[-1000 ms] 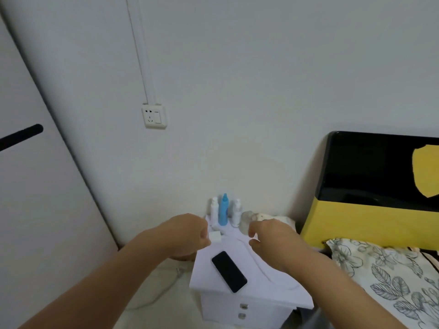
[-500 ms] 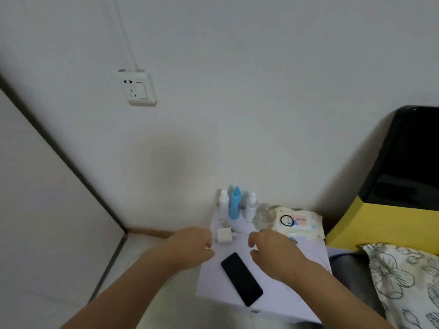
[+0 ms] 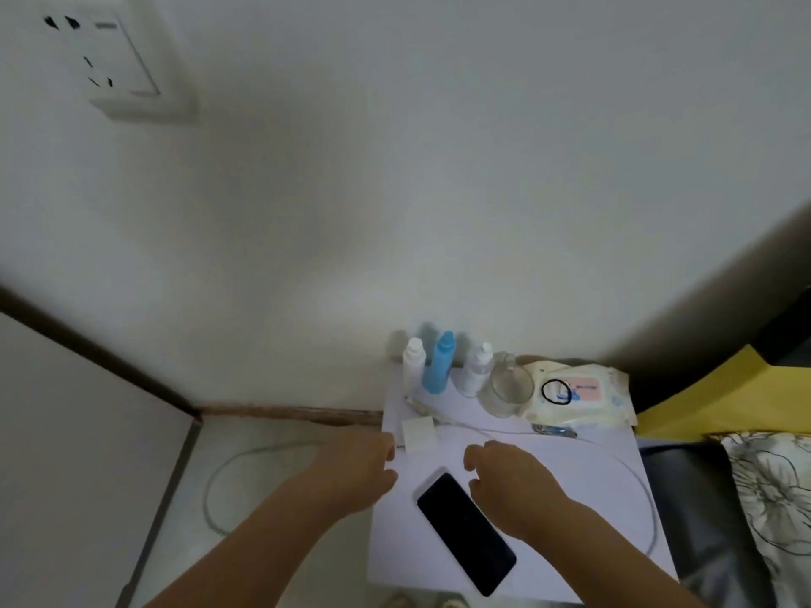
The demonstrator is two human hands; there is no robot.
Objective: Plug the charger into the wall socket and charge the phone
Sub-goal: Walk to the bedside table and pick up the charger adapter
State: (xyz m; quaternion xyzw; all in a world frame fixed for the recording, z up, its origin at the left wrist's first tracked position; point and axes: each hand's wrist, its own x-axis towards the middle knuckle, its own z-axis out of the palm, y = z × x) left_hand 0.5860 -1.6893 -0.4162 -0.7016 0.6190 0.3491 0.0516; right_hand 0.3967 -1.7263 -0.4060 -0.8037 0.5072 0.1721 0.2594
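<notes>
1. Charger, a small white plastic cube (image 3: 419, 433), lies on the white bedside table (image 3: 566, 471), just beside the left hand (image 3: 356, 471); its fingers are loosely curled and empty.
2. Right hand (image 3: 513, 487), likewise empty, hovers beside the black glass phone (image 3: 466, 533).
3. Risk: the thin white cable (image 3: 632, 476) loops off the table; lifting toward the wall socket (image 3: 116, 63) could snag it.

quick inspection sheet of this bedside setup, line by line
surface: white nightstand, top in full view
job's things: white charger lying near the back left corner; black phone face up, screen dark; wall socket high on the left, nothing plugged in
clutter: two white bottles and a blue bottle at the back, glass cup, wipes pack with a black hair tie on it
grippers: left hand beside the charger, right hand over the phone's top end; both empty, fingers loosely curled
cables: white cable curving from the charger across the top
surroundings: white wall, floor, patterned bedding on the right
</notes>
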